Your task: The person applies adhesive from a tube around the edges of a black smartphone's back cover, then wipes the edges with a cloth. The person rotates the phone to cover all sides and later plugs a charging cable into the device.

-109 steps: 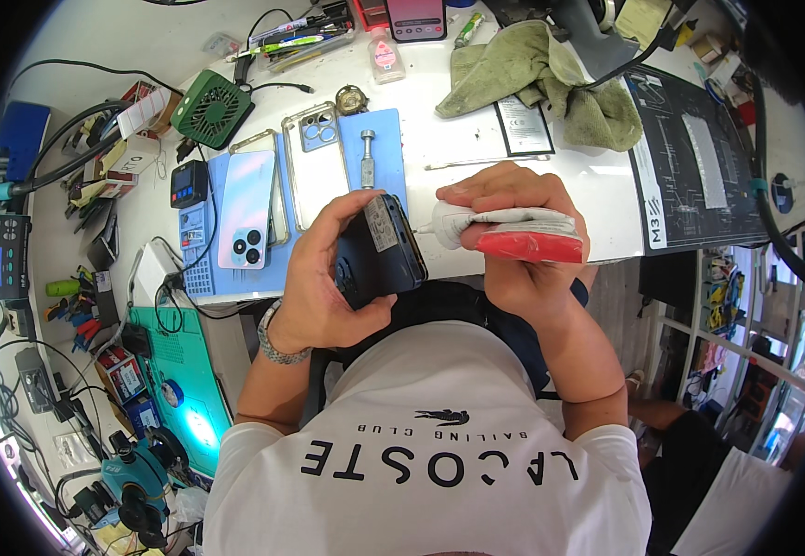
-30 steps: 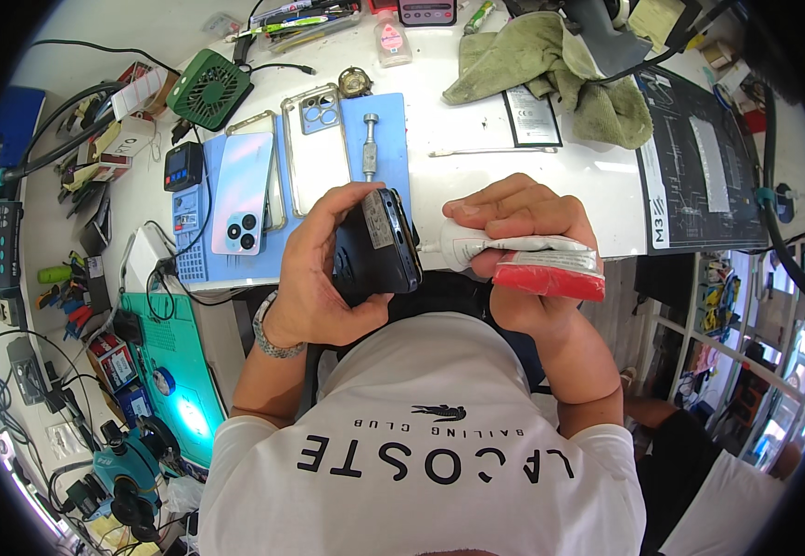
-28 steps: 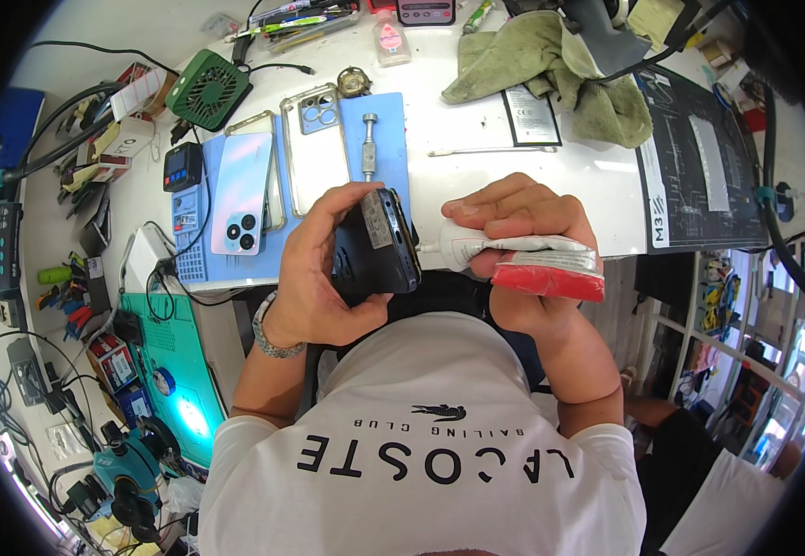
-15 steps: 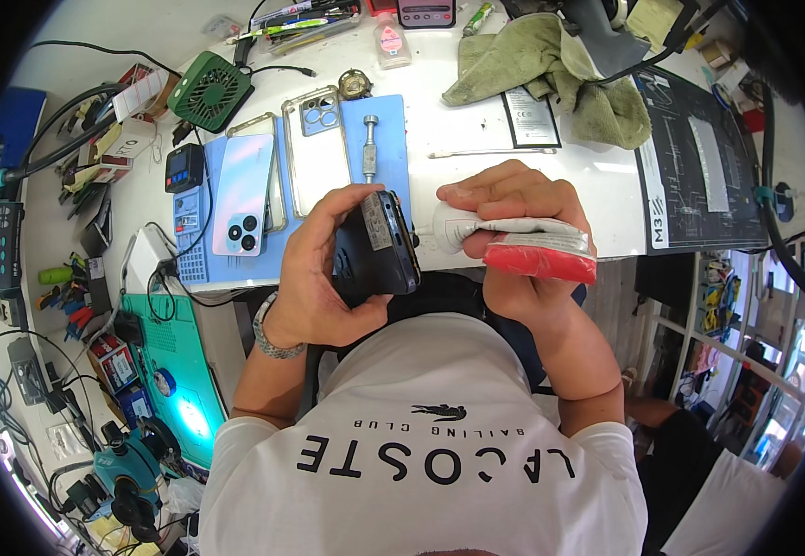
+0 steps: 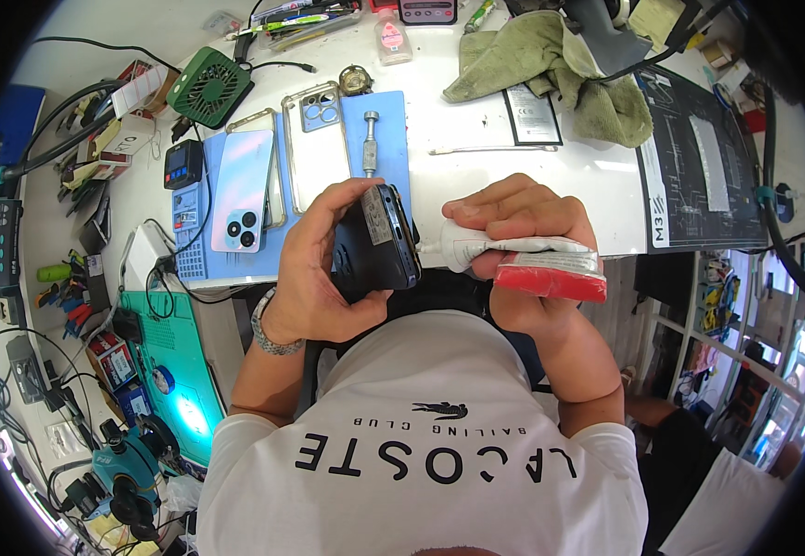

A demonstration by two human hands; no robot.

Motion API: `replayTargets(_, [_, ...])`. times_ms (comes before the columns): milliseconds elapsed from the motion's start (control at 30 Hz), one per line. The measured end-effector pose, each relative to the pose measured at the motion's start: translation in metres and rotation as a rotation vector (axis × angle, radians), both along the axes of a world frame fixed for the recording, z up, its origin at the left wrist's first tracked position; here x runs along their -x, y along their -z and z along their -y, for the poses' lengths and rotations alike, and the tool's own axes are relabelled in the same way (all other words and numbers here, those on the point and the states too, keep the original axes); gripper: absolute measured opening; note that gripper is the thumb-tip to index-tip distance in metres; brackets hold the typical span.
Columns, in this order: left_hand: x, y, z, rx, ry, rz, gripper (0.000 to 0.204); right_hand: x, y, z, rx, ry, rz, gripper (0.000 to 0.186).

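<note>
My left hand (image 5: 323, 278) is closed round a dark smartphone (image 5: 365, 250), held tilted on its edge with a pale label on its back. The phone's narrow side and the edge of its screen face right. My right hand (image 5: 537, 227) grips a white and red glue tube (image 5: 551, 278), squeezed flat towards its red end. Its nozzle (image 5: 427, 247) points left, at the phone's edge; whether it touches, I cannot tell. On the blue mat (image 5: 388, 139) beyond the phone lie a metal screwdriver-like tool (image 5: 370, 148), a clear phone case (image 5: 317, 162) and a pale blue phone (image 5: 247, 185).
A green fan (image 5: 209, 88) stands at the far left. Further right lie a green cloth (image 5: 513, 60), a phone battery (image 5: 532, 116), a thin stick (image 5: 495, 150) and a black mat (image 5: 699, 176). A small bottle (image 5: 391, 39) stands at the back. Cables run down the left side.
My right hand and the glue tube have moved slightly down and to the right, with the nozzle still beside the phone. The phone in my left hand has risen and turned a little.
</note>
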State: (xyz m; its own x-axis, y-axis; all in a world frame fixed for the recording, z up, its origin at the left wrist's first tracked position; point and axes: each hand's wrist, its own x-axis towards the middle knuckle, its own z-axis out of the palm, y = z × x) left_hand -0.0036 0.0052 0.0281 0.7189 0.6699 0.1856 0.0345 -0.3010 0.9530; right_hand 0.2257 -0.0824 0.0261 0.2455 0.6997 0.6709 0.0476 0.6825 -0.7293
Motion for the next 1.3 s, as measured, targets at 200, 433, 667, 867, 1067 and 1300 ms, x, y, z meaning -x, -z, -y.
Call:
replayTargets(200, [-0.001, 0.0, 0.0, 0.025, -0.008, 0.02, 0.093, -0.002, -0.003, 0.003, 0.009, 0.001, 0.013, 0.035])
replayTargets(433, [0.0, 0.001, -0.001, 0.012, -0.004, 0.017, 0.095, -0.001, -0.002, 0.006, 0.004, -0.041, -0.029, 0.034])
replayTargets(667, [0.0, 0.0, 0.0, 0.029, -0.007, 0.031, 0.095, 0.0, -0.002, 0.008, 0.005, -0.05, -0.038, 0.035])
replayTargets(867, [0.0, -0.001, 0.0, 0.021, 0.005, 0.033, 0.096, 0.0, -0.002, 0.007, 0.005, -0.066, -0.048, 0.037])
replayTargets(1067, [0.0, 0.001, -0.002, -0.011, 0.011, 0.056, 0.097, 0.0, -0.004, 0.008, 0.016, -0.072, -0.039, 0.039])
replayTargets(1300, [0.002, -0.001, -0.01, -0.086, -0.007, -0.016, 0.095, -0.002, -0.003, 0.01, -0.023, -0.066, -0.069, 0.035])
